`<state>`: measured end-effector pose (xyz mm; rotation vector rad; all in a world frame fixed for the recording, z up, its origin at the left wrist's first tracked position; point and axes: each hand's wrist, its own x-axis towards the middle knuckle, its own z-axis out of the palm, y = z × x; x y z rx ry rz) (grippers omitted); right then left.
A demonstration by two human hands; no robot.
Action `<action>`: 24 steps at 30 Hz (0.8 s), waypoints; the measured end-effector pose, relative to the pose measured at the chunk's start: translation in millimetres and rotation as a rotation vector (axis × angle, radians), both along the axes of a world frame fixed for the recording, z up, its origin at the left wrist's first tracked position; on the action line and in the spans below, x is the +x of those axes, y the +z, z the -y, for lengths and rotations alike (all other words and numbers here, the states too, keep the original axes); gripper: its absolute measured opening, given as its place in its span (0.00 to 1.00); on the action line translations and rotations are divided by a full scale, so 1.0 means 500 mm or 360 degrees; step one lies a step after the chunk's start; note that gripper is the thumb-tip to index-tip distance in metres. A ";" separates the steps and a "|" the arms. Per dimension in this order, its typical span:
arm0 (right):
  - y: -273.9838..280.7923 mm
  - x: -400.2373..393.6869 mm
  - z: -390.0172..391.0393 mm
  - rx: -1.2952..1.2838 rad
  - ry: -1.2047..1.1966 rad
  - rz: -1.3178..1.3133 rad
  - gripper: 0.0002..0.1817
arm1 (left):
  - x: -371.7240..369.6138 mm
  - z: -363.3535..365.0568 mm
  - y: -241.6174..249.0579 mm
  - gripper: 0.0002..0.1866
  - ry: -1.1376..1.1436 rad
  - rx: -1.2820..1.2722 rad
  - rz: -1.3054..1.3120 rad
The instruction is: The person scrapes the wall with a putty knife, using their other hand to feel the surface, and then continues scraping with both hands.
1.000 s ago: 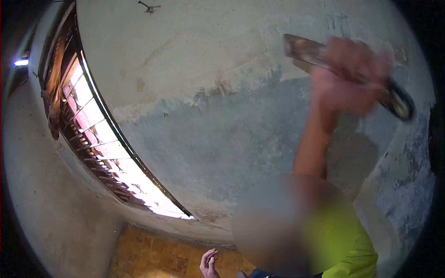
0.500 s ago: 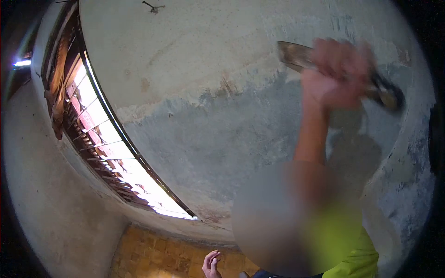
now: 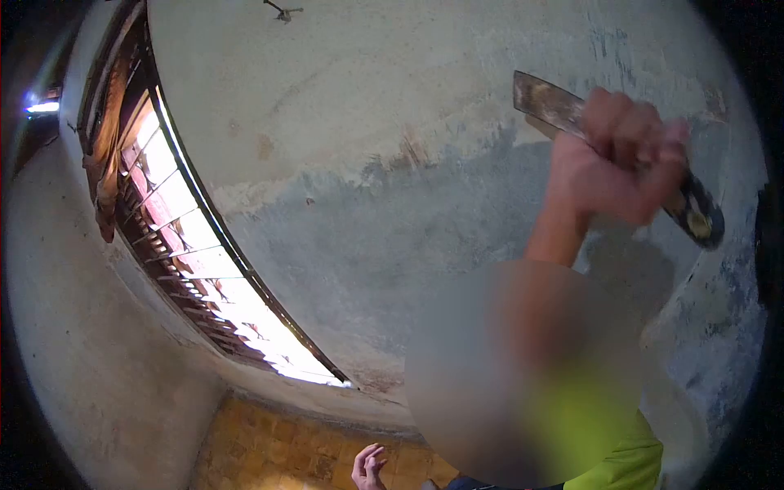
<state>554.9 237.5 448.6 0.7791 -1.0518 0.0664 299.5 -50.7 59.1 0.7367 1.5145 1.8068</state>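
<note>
Right hand (image 3: 614, 167) fisted tight round scraper (image 3: 549, 104), blade sticking out left of the fist against the wall (image 3: 392, 122). Left hand (image 3: 367, 467) low, loosely open, empty. Barred window (image 3: 196, 261) far left.

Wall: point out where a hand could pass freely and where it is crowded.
Free: the broad wall patch between the window and the right hand, and the pale upper part toward the hook. Crowded: the right side, where the hand grips the scraper. The left hand hangs low over the floor.
</note>
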 end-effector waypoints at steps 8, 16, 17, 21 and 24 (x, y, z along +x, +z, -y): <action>-0.011 0.020 0.018 0.0024 -0.0057 -0.0094 0.11 | -0.011 0.015 -0.028 0.16 0.0040 -0.0007 0.0009; 0.008 -0.001 0.010 -0.0466 -0.0016 -0.0123 0.19 | -0.001 0.000 -0.013 0.16 0.0010 0.0018 -0.0002; 0.016 -0.025 -0.024 -0.0570 0.0067 -0.0132 0.19 | 0.002 0.000 -0.003 0.16 -0.0002 0.0017 -0.0014; -0.001 -0.022 0.008 -0.0299 -0.0141 -0.0151 0.18 | 0.004 -0.001 -0.005 0.16 -0.0050 0.0010 -0.0042; 0.017 -0.030 -0.004 -0.0173 -0.0269 -0.0255 0.13 | 0.004 -0.006 -0.009 0.16 -0.0048 0.0051 0.0031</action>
